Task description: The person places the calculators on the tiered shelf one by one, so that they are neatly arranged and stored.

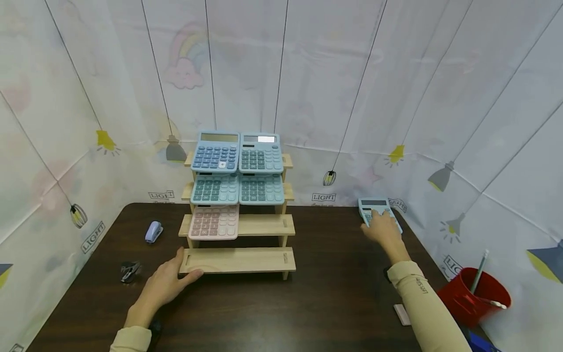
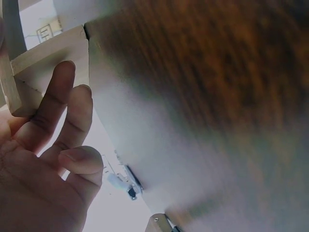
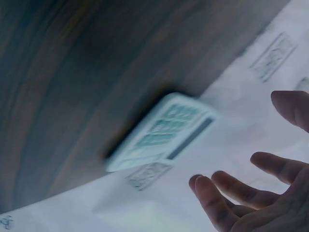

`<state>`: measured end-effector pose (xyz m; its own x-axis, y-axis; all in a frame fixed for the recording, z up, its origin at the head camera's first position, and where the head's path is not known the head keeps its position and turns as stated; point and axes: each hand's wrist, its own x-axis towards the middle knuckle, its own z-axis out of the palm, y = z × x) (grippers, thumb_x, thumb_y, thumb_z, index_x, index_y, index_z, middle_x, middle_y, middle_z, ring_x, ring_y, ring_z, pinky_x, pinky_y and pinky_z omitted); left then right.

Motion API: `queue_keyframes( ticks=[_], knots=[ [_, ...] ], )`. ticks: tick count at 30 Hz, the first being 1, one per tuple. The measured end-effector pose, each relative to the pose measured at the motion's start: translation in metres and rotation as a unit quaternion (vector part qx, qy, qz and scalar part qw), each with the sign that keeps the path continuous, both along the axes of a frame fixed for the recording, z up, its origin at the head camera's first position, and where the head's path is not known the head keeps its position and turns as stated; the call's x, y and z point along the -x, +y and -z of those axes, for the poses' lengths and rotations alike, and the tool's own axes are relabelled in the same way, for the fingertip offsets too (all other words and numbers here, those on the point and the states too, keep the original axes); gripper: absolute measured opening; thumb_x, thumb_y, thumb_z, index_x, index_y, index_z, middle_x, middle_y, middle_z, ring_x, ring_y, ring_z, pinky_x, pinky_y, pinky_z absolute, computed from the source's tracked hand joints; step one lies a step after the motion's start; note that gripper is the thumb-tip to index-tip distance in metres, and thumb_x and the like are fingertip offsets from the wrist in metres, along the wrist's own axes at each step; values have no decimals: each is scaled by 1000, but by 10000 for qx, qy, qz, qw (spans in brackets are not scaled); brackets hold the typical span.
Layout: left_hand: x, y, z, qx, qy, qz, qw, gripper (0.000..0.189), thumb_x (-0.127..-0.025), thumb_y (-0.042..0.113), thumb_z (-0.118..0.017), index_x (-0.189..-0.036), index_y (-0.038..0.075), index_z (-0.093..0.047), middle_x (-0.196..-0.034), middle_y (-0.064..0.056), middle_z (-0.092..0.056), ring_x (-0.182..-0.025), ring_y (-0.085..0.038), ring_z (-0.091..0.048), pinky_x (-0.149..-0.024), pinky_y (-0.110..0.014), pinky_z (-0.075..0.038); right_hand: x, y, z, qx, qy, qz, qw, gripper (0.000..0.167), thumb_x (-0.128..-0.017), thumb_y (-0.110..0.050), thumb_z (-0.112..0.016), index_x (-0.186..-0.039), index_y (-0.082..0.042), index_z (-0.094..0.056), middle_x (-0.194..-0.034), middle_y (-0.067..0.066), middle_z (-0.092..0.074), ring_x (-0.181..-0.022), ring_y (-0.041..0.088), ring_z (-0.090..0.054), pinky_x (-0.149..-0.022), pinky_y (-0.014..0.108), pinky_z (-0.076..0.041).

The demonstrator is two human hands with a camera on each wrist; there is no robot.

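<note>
In the head view a stepped wooden rack [image 1: 239,260] stands on the dark table. On its upper steps sit blue and green calculators [image 1: 261,154], and a pink calculator [image 1: 214,222] lies on the left of a lower step. My left hand [image 1: 164,283] is at the left end of the bottom step, fingers loosely bent; in the left wrist view they lie against or close beside the wood [image 2: 46,63]. At the far right my right hand [image 1: 383,230] reaches over a light-blue calculator [image 3: 161,133]. The right wrist view shows its fingers spread and apart from that calculator.
Left of the rack lie a lilac stapler [image 1: 153,231] and a small black metal object [image 1: 129,271]. A red cup [image 1: 468,298] with pencils leans at the right edge, near a pinkish eraser-like block [image 1: 402,314]. A printed curtain [image 1: 325,73] hangs behind the table.
</note>
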<state>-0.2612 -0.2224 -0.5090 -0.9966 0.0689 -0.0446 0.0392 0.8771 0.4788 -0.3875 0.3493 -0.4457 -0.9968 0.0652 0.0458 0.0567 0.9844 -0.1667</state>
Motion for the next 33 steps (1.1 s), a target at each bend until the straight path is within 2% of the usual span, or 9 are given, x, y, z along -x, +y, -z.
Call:
queue_keyframes(
  ticks=[3, 9, 14, 21, 33],
  knots=[
    [2, 1, -1, -6, -16, 0, 10000, 115, -88, 78, -50, -156, -10, -20, -147, -38, -45, -129, -53, -52, -95, -63, -48, 6, 17, 6, 62, -153, 142, 9998, 77, -96, -40, -56, -147, 12, -33, -140, 51, -29, -122, 70, -38, -90, 73, -43],
    [1, -1, 3, -6, -99, -59, 9999, 115, -89, 77, -51, -156, -10, -20, -147, -38, -45, -130, -53, -52, -95, -63, -48, 19, 35, 20, 294, -640, 424, 9966, 100, -95, -63, -49, -153, 12, -19, -145, 52, -17, -131, 72, -25, -103, 77, -30],
    [2, -1, 3, -58, -15, -53, 10000, 114, -89, 76, -52, -156, -10, -19, -148, -37, -44, -131, -53, -51, -98, -63, -47, 22, 47, 26, 427, -1021, 585, 9921, 110, -92, -73, -43, -155, 12, -13, -146, 54, -12, -131, 75, -20, -104, 80, -25],
    [2, 0, 3, -98, 55, -67, 9999, 112, -89, 75, -53, -156, -9, -21, -147, -36, -47, -129, -51, -53, -97, -63, -47, 31, 60, 35, 551, -1473, 716, 9850, 115, -91, -76, -42, -156, 11, -5, -144, 56, -7, -129, 77, -18, -104, 81, -24],
    [4, 0, 8, -91, 155, -103, 9998, 111, -89, 75, -54, -156, -8, -23, -147, -34, -48, -130, -51, -53, -98, -63, -47, 51, 65, 48, 672, -1535, 755, 9830, 121, -89, -74, -49, -155, 14, 1, -141, 61, 1, -127, 81, -15, -106, 81, -24]
  ],
)
